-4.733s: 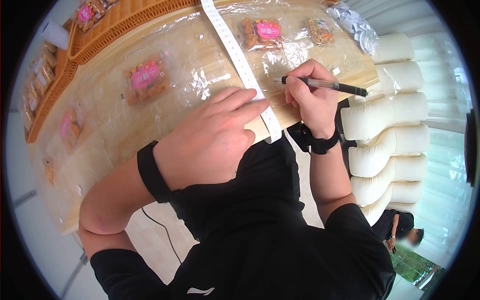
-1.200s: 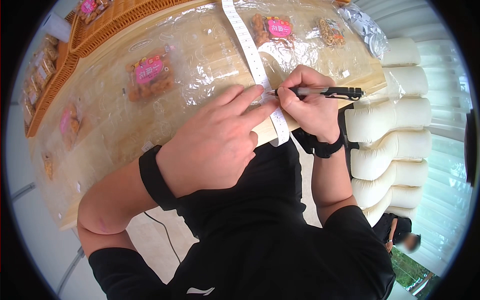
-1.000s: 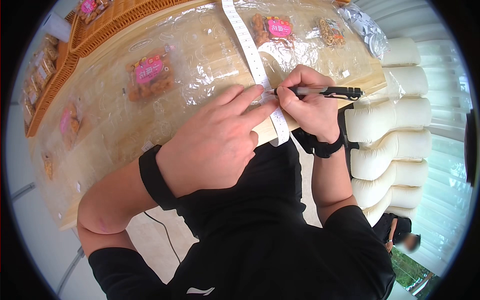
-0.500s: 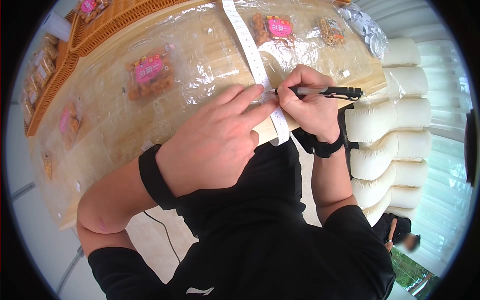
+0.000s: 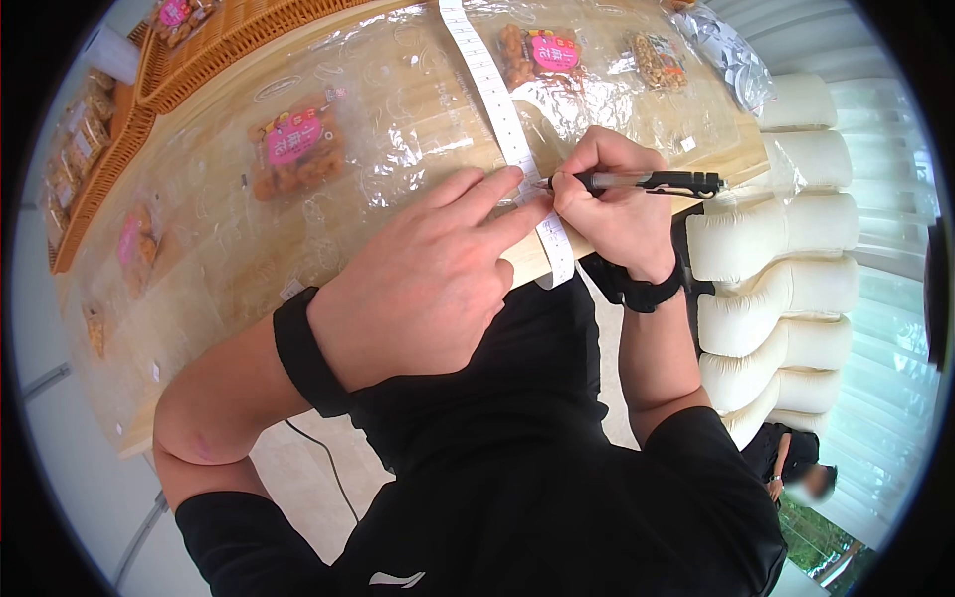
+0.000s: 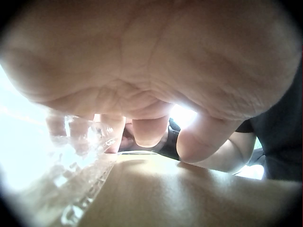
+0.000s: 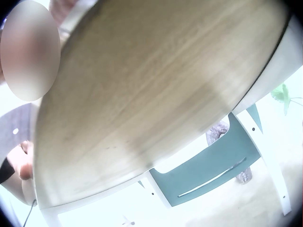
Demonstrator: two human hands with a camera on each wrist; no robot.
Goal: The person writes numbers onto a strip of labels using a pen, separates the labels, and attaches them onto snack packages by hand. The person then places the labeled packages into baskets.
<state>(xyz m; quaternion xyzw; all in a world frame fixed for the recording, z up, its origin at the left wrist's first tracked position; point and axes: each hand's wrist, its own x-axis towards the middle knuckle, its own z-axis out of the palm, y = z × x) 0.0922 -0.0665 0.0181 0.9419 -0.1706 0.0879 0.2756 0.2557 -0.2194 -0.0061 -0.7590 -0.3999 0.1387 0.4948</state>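
Note:
A long white paper strip (image 5: 494, 95) with evenly spaced marks runs down the wooden table (image 5: 557, 139) and hangs over its near edge. My left hand (image 5: 423, 274) lies palm down, its extended index and middle fingertips resting on the strip. In the left wrist view, that hand's palm (image 6: 151, 61) arches over the tabletop, with fingertips touching down. My right hand (image 5: 622, 204) pinches a black pen with a clear barrel (image 5: 637, 181). The pen's tip meets the strip between my left fingertips. The right wrist view shows mostly bare table surface (image 7: 142, 94).
Clear plastic sheeting (image 5: 388, 99) covers much of the table. On it lie snack packs with pink labels (image 5: 296, 144) (image 5: 545, 52) and a nut pack (image 5: 657, 60). Wicker baskets (image 5: 189, 72) line the far left, and a silver bag (image 5: 721, 55) the far right.
Since the oldest frame, my right hand has moved left and brought the pen tip down onto the strip. The strip sits slightly further right in view. Over the last second, almost nothing has moved.

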